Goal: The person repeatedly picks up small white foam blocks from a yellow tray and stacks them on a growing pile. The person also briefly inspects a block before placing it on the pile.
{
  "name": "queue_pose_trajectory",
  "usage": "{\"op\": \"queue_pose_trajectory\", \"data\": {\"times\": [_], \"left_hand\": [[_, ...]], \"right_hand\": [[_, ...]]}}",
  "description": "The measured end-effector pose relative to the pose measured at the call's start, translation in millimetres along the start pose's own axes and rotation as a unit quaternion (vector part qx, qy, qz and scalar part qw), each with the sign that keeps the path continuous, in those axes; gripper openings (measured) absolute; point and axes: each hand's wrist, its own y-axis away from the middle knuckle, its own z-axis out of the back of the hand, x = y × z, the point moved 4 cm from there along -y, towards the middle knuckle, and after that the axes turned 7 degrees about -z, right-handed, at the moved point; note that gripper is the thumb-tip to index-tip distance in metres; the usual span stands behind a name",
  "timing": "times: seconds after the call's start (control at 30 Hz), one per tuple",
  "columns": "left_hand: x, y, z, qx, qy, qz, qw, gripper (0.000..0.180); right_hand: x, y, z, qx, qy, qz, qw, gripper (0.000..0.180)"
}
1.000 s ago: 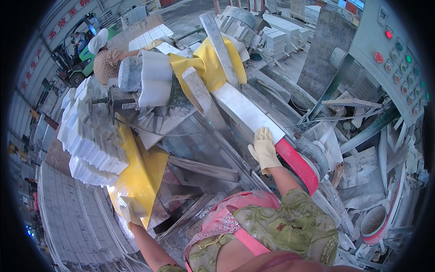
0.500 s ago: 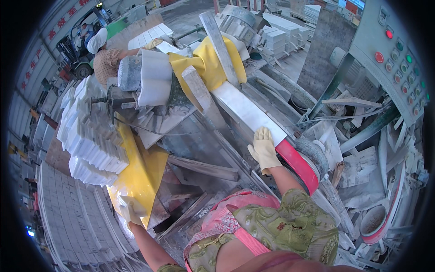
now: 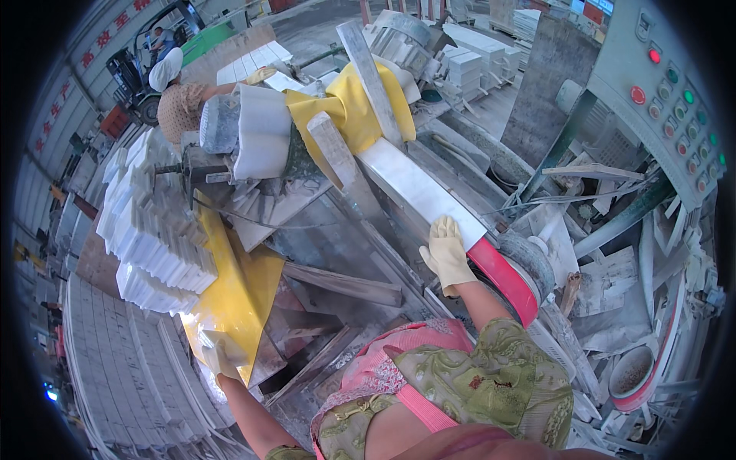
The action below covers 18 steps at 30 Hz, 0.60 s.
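My right hand (image 3: 447, 253), in a cream glove, lies with fingers stretched out and thumb apart on the near end of a long white stone strip (image 3: 420, 186). The strip rests on a red belt (image 3: 504, 282), and its far end passes under a yellow sheet (image 3: 345, 107). Low on the left, my gloved left hand (image 3: 220, 362) grips a small white stone tile (image 3: 228, 345) over another yellow sheet (image 3: 238, 276); its fingers are partly hidden. Just beyond stands a tall, uneven stack of white tiles (image 3: 153, 230).
A control panel (image 3: 667, 100) with lit buttons leans in at upper right. Wooden bars (image 3: 372, 80) cross above the strip. A motor (image 3: 400, 34) sits behind. Broken stone pieces (image 3: 606, 284) litter the right side. Another person (image 3: 180, 103) works at far left; a forklift (image 3: 138, 77) is behind them.
The forklift in the background has shifted to the right. Both of my hands stay almost where they were, and the white strip shows hardly any movement.
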Motion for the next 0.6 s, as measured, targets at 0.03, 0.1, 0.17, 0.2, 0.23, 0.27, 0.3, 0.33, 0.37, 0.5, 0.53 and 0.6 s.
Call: {"op": "queue_pose_trajectory", "data": {"times": [0.03,0.1,0.17,0.2,0.23,0.27,0.3,0.33,0.37,0.5,0.53,0.6], "left_hand": [[1.0,0.0,0.4,0.001,0.000,-0.001,1.000,0.050],[4.4,-1.8,1.9,0.006,0.002,-0.001,1.000,0.050],[9.4,-5.7,3.5,0.013,0.007,0.000,1.000,0.049],[11.9,-8.0,4.5,0.013,0.006,0.000,1.000,0.049],[14.1,-10.0,5.5,0.011,0.003,0.000,1.000,0.049],[16.4,-11.5,6.6,0.005,-0.004,0.008,1.000,0.049],[16.8,-12.3,6.4,0.011,0.001,0.002,1.000,0.049],[17.0,-12.5,6.4,0.013,0.002,0.003,1.000,0.050],[16.8,-12.1,6.5,0.008,-0.002,0.008,1.000,0.050],[7.8,-7.3,4.3,-0.001,-0.004,0.012,1.000,0.051],[5.2,-6.1,3.1,0.000,-0.006,0.015,1.000,0.051],[0.9,-3.9,1.3,0.000,-0.008,0.021,1.000,0.053]], "right_hand": [[-0.3,0.4,-0.8,-0.006,0.001,0.002,1.000,0.085],[-0.8,0.9,-3.0,-0.008,-0.002,0.001,1.000,0.086],[-0.9,1.2,-5.0,-0.006,-0.001,0.000,1.000,0.086],[-1.0,1.5,-5.7,-0.006,0.001,-0.001,1.000,0.086],[-1.3,1.8,-6.6,-0.007,0.014,-0.004,1.000,0.086],[-1.4,2.4,-7.1,-0.007,0.004,0.000,1.000,0.086],[-1.9,3.0,-7.9,-0.007,0.006,0.001,1.000,0.086],[-2.9,3.7,-8.1,-0.015,0.015,0.002,1.000,0.086],[-4.2,4.3,-8.9,-0.014,0.007,0.004,1.000,0.085],[-10.1,3.4,-6.3,-0.070,-0.079,0.045,0.993,0.077],[-12.4,2.2,-2.8,-0.113,-0.119,0.056,0.985,0.075],[-14.7,-3.9,-3.4,-0.108,-0.105,0.069,0.986,0.070]]}}
